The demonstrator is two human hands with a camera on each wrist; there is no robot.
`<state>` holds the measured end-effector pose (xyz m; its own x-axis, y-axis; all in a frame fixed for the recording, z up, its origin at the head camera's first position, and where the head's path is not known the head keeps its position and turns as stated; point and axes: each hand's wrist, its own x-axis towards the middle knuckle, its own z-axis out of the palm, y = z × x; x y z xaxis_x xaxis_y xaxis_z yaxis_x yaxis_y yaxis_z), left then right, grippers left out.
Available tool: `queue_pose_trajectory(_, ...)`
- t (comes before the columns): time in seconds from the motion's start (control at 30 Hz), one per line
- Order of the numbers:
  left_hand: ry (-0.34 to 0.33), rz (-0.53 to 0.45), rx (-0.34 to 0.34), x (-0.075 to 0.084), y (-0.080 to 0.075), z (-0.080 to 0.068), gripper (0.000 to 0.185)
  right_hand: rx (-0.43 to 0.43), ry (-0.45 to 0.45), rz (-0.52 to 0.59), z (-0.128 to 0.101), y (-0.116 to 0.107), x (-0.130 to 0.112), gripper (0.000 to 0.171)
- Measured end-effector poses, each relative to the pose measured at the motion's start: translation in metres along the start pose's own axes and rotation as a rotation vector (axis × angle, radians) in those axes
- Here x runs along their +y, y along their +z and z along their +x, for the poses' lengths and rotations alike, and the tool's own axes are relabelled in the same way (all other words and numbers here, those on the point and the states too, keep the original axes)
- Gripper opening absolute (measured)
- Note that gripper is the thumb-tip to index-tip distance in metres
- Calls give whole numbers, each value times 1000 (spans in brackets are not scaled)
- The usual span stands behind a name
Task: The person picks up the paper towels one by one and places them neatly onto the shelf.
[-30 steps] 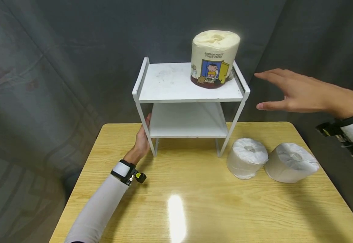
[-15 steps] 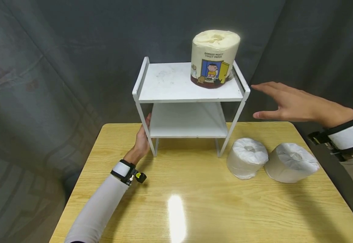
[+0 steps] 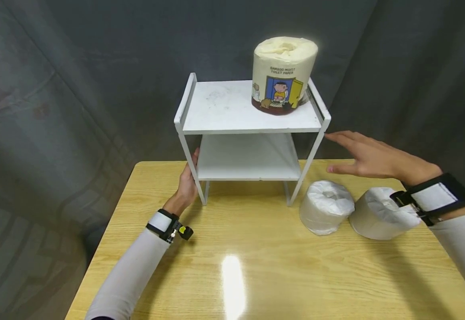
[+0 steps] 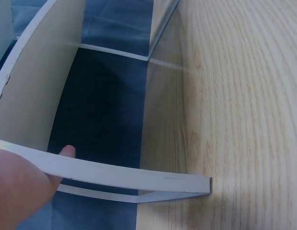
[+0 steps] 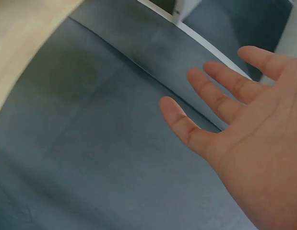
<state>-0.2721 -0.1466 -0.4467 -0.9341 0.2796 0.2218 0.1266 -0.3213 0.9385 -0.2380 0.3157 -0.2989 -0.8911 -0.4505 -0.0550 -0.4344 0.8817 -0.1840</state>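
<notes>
Head view: left hand (image 3: 186, 184) is gripping white rack (image 3: 248, 126) at its left front leg; right hand (image 3: 370, 155), fingers spread, holding nothing, is hovering above two wrapped rolls (image 3: 326, 206) beside the rack. Judged step: reaching; next, closing round nearer roll.

A white two-tier shelf (image 3: 252, 129) is stood upright at the far edge of a yellow wooden table (image 3: 256, 266), its front left leg gripped by the left hand (image 3: 187, 184). Just to the right of the shelf, near its top corner, the right hand (image 3: 370, 155) is held flat with fingers spread, touching nothing
</notes>
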Motion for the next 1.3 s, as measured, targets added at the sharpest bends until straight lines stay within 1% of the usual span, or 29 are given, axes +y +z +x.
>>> queue_pose_trajectory(0.33,7,-5,1,0,0,0,66,2,-15,71,0,43,5,91)
queue_pose_trajectory(0.5,-1,-7,8,0,0,-1,68,0,-59,102,-1,60,8,89)
queue_pose_trajectory(0.6,1,-11,8,-1,0,0,69,-12,-70,101,-2,69,8,90)
queue_pose_trajectory(0.73,3,-8,7,-1,-1,1,66,-26,-51,103,-2,78,6,92)
queue_pose_trajectory(1.0,2,-6,13,-2,-2,3,65,18,-104,68,-5,99,6,92)
queue_pose_trajectory(1.13,-5,0,9,-2,-2,2,67,17,-107,49,-6,111,5,94)
queue_pose_trajectory(1.3,-9,5,2,0,-1,1,67,15,-90,67,-7,120,2,94)
